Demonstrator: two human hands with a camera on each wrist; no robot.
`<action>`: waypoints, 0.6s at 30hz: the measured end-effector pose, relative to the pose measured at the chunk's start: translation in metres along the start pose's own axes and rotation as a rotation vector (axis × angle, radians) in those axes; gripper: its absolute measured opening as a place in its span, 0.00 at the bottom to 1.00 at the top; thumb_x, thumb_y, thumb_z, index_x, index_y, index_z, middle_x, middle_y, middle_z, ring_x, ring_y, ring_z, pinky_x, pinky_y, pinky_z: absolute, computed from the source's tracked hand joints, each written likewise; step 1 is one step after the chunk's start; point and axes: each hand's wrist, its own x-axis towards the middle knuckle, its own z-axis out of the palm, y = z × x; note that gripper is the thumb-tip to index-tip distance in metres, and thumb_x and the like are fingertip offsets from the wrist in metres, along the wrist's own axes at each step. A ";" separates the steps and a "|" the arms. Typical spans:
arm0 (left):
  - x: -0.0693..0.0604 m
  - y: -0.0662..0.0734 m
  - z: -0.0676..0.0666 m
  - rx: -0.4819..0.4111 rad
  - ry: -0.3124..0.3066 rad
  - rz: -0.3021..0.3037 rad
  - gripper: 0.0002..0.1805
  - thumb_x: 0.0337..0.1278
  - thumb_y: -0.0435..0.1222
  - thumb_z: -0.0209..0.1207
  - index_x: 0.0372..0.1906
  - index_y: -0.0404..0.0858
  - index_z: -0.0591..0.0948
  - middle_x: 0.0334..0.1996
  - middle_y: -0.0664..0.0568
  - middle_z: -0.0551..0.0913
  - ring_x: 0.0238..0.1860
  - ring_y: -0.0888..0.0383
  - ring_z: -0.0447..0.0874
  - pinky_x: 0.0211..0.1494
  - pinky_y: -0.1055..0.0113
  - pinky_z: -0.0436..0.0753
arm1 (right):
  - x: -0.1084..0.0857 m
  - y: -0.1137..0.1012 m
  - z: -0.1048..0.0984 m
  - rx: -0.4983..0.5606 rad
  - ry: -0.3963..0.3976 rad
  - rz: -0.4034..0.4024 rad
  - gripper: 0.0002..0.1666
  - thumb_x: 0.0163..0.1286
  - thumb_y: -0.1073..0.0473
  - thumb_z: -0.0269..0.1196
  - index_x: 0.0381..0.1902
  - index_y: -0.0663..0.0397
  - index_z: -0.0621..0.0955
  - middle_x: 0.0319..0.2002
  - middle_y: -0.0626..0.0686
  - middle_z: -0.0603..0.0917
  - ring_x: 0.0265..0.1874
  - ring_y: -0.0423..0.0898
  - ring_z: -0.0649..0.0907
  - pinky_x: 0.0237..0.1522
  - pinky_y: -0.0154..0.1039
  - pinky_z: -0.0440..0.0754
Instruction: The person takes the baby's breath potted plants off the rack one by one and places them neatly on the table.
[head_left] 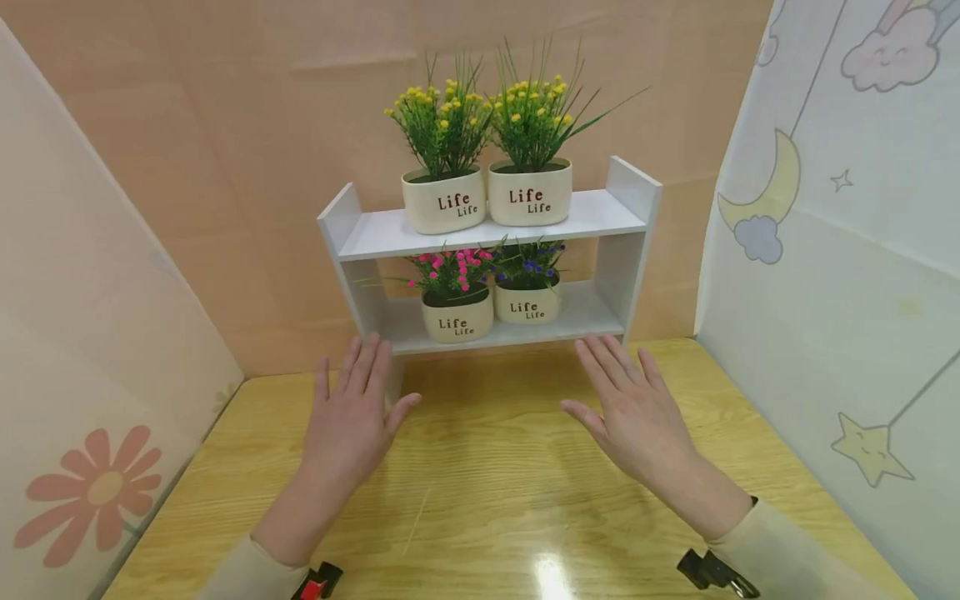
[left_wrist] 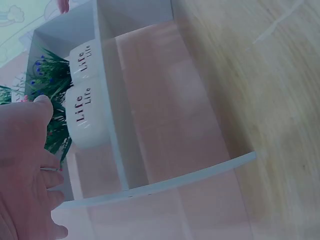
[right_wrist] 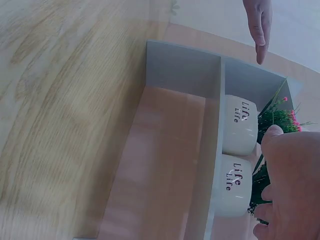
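Note:
Both hands hover in front of a small white two-tier shelf [head_left: 600,212], fingers straight and holding nothing. My left hand [head_left: 352,421] is near the shelf's lower left side, thumb spread toward the middle. Near the lower right side, my right hand [head_left: 637,417] mirrors it. On the upper tier stand two cream pots with yellow flowers, a left pot [head_left: 444,218] and a right pot [head_left: 529,215], both marked "Life". The lower tier bears a pot with pink flowers [head_left: 457,323] and a pot with blue-purple flowers [head_left: 527,308], seen also in both wrist views.
The shelf stands on a wooden table [head_left: 480,483] against a peach cloth backdrop [head_left: 247,167]. A white panel with a red flower print [head_left: 105,487] rises on the left. Another panel [head_left: 840,275], printed with a moon and star, borders the right.

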 end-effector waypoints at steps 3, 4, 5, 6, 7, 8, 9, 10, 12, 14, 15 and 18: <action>0.003 -0.001 -0.007 -0.010 0.035 0.000 0.49 0.84 0.60 0.54 0.89 0.32 0.56 0.88 0.37 0.54 0.89 0.39 0.45 0.87 0.32 0.40 | 0.003 -0.003 -0.002 0.015 0.030 -0.010 0.51 0.85 0.33 0.58 0.90 0.57 0.56 0.88 0.59 0.58 0.87 0.62 0.57 0.86 0.65 0.46; 0.004 -0.001 -0.009 -0.010 0.046 0.003 0.49 0.84 0.60 0.55 0.88 0.31 0.56 0.88 0.37 0.54 0.89 0.39 0.45 0.87 0.32 0.39 | 0.004 -0.004 -0.003 0.018 0.041 -0.013 0.51 0.85 0.33 0.57 0.90 0.57 0.57 0.88 0.60 0.59 0.86 0.62 0.58 0.86 0.65 0.47; 0.005 -0.002 -0.011 -0.005 0.059 0.006 0.48 0.84 0.60 0.55 0.88 0.31 0.56 0.88 0.37 0.55 0.89 0.39 0.46 0.87 0.32 0.40 | 0.005 -0.004 -0.004 0.020 0.050 -0.016 0.51 0.85 0.33 0.57 0.89 0.58 0.58 0.87 0.60 0.60 0.86 0.62 0.58 0.86 0.65 0.46; 0.007 -0.003 -0.013 -0.002 0.070 0.008 0.48 0.84 0.60 0.55 0.88 0.31 0.57 0.88 0.37 0.56 0.89 0.39 0.47 0.87 0.32 0.40 | 0.006 -0.005 -0.005 0.021 0.057 -0.019 0.51 0.85 0.32 0.56 0.89 0.58 0.58 0.87 0.60 0.60 0.86 0.62 0.59 0.86 0.64 0.46; 0.008 -0.003 -0.015 -0.002 0.077 0.010 0.48 0.84 0.60 0.55 0.88 0.31 0.57 0.88 0.37 0.56 0.89 0.39 0.47 0.87 0.33 0.40 | 0.007 -0.005 -0.006 0.021 0.064 -0.021 0.51 0.86 0.32 0.56 0.89 0.59 0.59 0.87 0.60 0.60 0.86 0.62 0.59 0.87 0.64 0.45; 0.009 -0.004 -0.017 0.000 0.080 0.011 0.48 0.84 0.60 0.54 0.88 0.31 0.56 0.88 0.37 0.56 0.89 0.39 0.47 0.87 0.34 0.38 | 0.007 -0.005 -0.007 0.021 0.071 -0.023 0.51 0.86 0.31 0.55 0.89 0.60 0.59 0.87 0.61 0.61 0.86 0.63 0.60 0.87 0.63 0.45; 0.010 -0.005 -0.019 0.002 0.082 0.015 0.48 0.84 0.60 0.54 0.88 0.31 0.56 0.88 0.37 0.55 0.89 0.39 0.47 0.88 0.34 0.37 | 0.008 -0.006 -0.008 0.021 0.075 -0.026 0.51 0.86 0.31 0.54 0.88 0.60 0.60 0.87 0.61 0.61 0.86 0.63 0.60 0.87 0.63 0.45; 0.011 -0.005 -0.020 0.001 0.087 0.017 0.48 0.84 0.59 0.54 0.88 0.31 0.56 0.88 0.37 0.55 0.89 0.39 0.47 0.88 0.35 0.36 | 0.009 -0.006 -0.009 0.023 0.079 -0.027 0.51 0.86 0.30 0.54 0.88 0.60 0.60 0.87 0.61 0.61 0.86 0.63 0.60 0.87 0.62 0.44; 0.012 -0.006 -0.024 -0.003 0.101 0.025 0.48 0.85 0.60 0.54 0.88 0.31 0.56 0.88 0.37 0.55 0.89 0.38 0.48 0.88 0.36 0.34 | 0.010 -0.007 -0.012 0.019 0.090 -0.033 0.51 0.86 0.29 0.52 0.88 0.60 0.60 0.86 0.62 0.61 0.86 0.63 0.60 0.87 0.62 0.45; 0.015 -0.007 -0.027 0.004 0.117 0.035 0.48 0.85 0.60 0.54 0.88 0.31 0.56 0.88 0.37 0.55 0.88 0.38 0.49 0.88 0.37 0.33 | 0.013 -0.008 -0.015 0.015 0.107 -0.044 0.52 0.86 0.28 0.49 0.88 0.61 0.60 0.86 0.62 0.62 0.86 0.64 0.60 0.87 0.63 0.46; 0.016 -0.007 -0.029 0.007 0.128 0.042 0.47 0.84 0.59 0.54 0.88 0.31 0.57 0.88 0.37 0.56 0.88 0.38 0.49 0.88 0.36 0.34 | 0.014 -0.008 -0.016 0.011 0.115 -0.049 0.53 0.86 0.26 0.47 0.88 0.61 0.60 0.86 0.62 0.62 0.86 0.64 0.60 0.86 0.64 0.47; 0.020 -0.008 -0.033 0.023 0.155 0.058 0.48 0.84 0.59 0.54 0.88 0.31 0.57 0.88 0.37 0.56 0.88 0.38 0.49 0.88 0.35 0.36 | 0.019 -0.008 -0.022 0.000 0.143 -0.063 0.56 0.85 0.22 0.39 0.88 0.61 0.61 0.85 0.62 0.64 0.85 0.63 0.60 0.86 0.65 0.50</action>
